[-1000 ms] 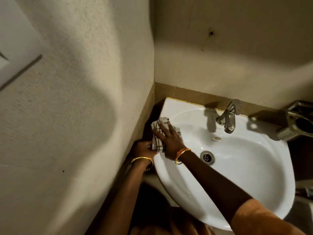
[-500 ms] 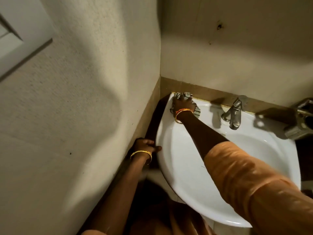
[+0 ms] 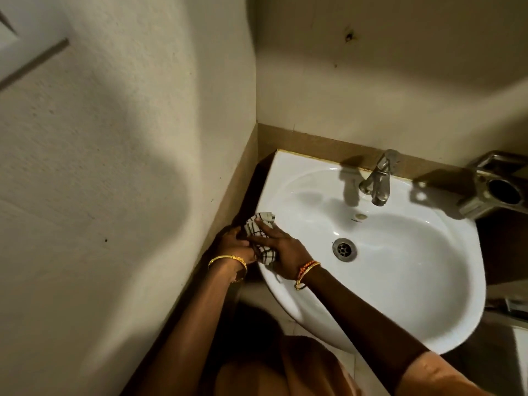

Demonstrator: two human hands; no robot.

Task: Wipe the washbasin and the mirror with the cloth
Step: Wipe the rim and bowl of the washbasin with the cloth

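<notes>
A white washbasin (image 3: pixel 400 281) is fixed in the corner of two cream walls. A white cloth with dark checks (image 3: pixel 258 224) lies bunched on the basin's left rim. My right hand (image 3: pixel 281 248) presses flat on the cloth, fingers stretched toward the far left. My left hand (image 3: pixel 233 244) sits at the rim's outer left edge, touching the cloth and gripping the basin edge. No mirror is visible.
A steel tap (image 3: pixel 378 181) stands at the basin's back edge, with the drain (image 3: pixel 344 249) in the bowl. A metal holder (image 3: pixel 497 184) is mounted on the wall at the right. A brown tile strip (image 3: pixel 314 144) runs behind the basin.
My right hand has drawn the cloth from the basin's back left corner toward me along the left rim, stopping beside my left hand, which stays at the rim.
</notes>
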